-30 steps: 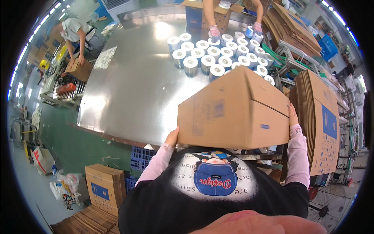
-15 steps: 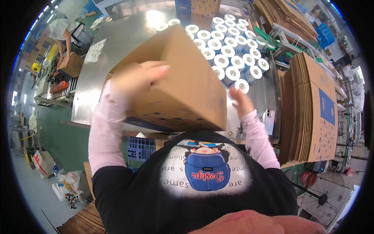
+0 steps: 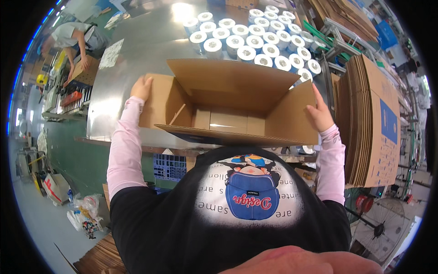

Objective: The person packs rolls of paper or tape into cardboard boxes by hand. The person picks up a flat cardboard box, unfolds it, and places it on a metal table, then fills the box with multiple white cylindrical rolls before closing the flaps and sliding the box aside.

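Note:
An open cardboard box (image 3: 237, 84) stands upright on the metal table in front of me, its inside facing up. The bottom panels and a thin light strip against the left wall show inside, and no goods can be seen there. My left hand (image 3: 142, 88) is closed on the left flap, fingers bent over its edge. At the right end, my right hand (image 3: 322, 114) grips the right flap, thumb on the near side and fingers partly hidden behind the cardboard. Beyond the box stand several white-topped, blue-sided cylinders (image 3: 246, 54) in a cluster.
Flattened cartons (image 3: 360, 128) stand stacked on the right, beside a rail frame with green strips (image 3: 340, 58). A co-worker (image 3: 75, 35) at far left handles another box (image 3: 86, 72) by a roller conveyor. The metal table (image 3: 114, 109) ends near my body. A fan (image 3: 378, 229) is lower right.
The box has come down from a tilted, raised position to upright on the table, its opening now facing up. My hands have moved apart to its two end flaps.

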{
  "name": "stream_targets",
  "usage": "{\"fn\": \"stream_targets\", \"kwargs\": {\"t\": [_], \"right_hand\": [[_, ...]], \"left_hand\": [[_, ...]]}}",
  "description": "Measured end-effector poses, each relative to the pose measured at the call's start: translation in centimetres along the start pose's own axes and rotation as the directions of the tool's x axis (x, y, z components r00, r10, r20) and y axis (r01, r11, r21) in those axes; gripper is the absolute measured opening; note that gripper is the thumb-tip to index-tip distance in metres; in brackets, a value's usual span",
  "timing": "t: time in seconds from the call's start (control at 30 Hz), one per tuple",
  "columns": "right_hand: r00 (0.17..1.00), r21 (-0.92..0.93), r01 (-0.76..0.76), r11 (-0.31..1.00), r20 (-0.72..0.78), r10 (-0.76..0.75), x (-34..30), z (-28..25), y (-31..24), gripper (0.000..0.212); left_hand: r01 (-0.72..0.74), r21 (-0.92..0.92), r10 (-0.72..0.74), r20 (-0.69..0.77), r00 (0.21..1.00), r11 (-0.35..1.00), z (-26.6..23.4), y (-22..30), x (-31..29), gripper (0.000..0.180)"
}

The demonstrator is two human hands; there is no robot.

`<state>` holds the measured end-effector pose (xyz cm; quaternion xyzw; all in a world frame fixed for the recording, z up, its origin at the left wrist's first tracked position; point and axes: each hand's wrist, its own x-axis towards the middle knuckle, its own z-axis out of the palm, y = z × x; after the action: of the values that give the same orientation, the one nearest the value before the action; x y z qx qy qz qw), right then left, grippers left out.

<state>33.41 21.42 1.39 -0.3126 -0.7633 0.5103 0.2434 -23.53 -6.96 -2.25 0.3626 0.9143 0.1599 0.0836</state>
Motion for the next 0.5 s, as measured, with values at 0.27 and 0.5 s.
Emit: {"fn": "stream_targets", "kwargs": {"t": [0.27, 0.5], "right_hand": [[0.772, -0.167, -0.632, 0.756, -0.054, 0.633, -6.0, 4.6, 17.8, 0.047], [0.979, -0.579, -0.121, 0.806, -0.205, -0.001, 0.5, 1.9, 12.6, 0.047]], "left_hand": [[0.437, -0.842, -0.042, 0.448, 0.893, 0.316, 12.5, 2.5, -5.4, 0.048], [-0.054, -0.831, 0.203, 0.072, 0.976, 0.554, 14.2, -1.9, -3.4, 0.032]]}}
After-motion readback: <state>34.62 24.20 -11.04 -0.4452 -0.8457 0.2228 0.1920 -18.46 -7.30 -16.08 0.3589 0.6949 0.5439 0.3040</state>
